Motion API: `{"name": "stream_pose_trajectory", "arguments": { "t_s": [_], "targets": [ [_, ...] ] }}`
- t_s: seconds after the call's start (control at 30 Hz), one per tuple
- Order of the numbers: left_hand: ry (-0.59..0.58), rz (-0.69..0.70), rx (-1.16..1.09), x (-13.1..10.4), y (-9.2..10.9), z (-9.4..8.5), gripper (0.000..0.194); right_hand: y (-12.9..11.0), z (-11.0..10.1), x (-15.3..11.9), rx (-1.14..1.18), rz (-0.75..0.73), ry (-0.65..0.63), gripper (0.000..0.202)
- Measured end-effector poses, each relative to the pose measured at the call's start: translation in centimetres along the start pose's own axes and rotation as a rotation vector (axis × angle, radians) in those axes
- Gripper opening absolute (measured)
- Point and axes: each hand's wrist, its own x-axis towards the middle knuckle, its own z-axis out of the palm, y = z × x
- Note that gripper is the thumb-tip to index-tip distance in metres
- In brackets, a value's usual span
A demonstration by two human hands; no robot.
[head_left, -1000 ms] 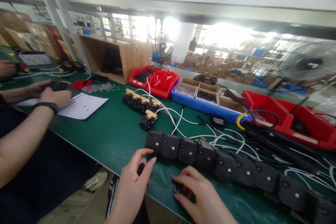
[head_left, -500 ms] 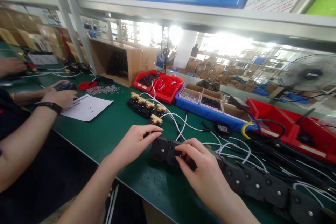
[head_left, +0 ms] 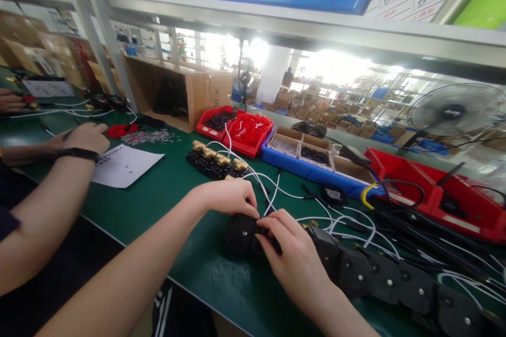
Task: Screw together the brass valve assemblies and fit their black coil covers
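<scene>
A row of black plastic housings (head_left: 239,231), each with a round metal dot on its face, runs along the bench towards the right. My right hand (head_left: 294,245) has thumb and fingers closed around one housing near the row's left end. Bent over the same spot, my left hand (head_left: 233,197) pinches its fingertips together at the housing's top edge; whatever lies between them is hidden. Just behind stand several black housings topped with brass fittings (head_left: 223,160), with white cables (head_left: 272,192) leading off to the right.
Red bins (head_left: 249,134) and a blue divided tray (head_left: 316,171) of small parts line the back. A co-worker's hand (head_left: 85,139) is at the left beside a white sheet (head_left: 130,166) and loose screws. Black cables (head_left: 430,239) lie at right; a metal shelf (head_left: 253,16) spans overhead.
My left hand has moved right and down onto the housing beside my right hand's fingertips. My right hand stays nearly in place. The co-worker's hands have shifted left.
</scene>
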Motion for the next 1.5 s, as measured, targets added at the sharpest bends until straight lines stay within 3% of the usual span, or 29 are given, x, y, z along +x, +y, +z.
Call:
{"name": "stream_pose_trajectory", "arguments": {
  "t_s": [0.13, 0.3, 0.73, 1.1, 1.37, 1.5],
  "targets": [
    [-0.118, -0.022, 0.004, 0.7, -0.6, -0.2, 0.023, -0.2, -0.1, 0.4, -0.024, 0.03, -0.018, 0.013],
    [-0.178, 0.002, -0.037, 0.9, -0.9, -0.4, 0.024, -0.1, -0.2, 0.5, -0.043, 0.036, -0.032, 0.014],
    [-0.126, -0.072, -0.034, 0.8, 0.1, 0.1, 0.018, -0.2, -0.4, 0.9, -0.117, 0.01, -0.117, 0.016],
    [-0.141, -0.091, -0.054, 0.4, -0.4, 0.3, 0.03, -0.3, -0.3, 0.9, -0.104, 0.023, -0.096, 0.013],
    [-0.189, -0.07, -0.072, 0.9, -0.6, 0.1, 0.025, -0.7, -1.2, 1.9, -0.011, 0.137, -0.232, 0.017],
    [-0.179, -0.076, -0.076, 0.8, -0.5, 0.2, 0.025, -0.7, -0.9, 1.7, 0.024, 0.175, -0.193, 0.02]
  ]
}}
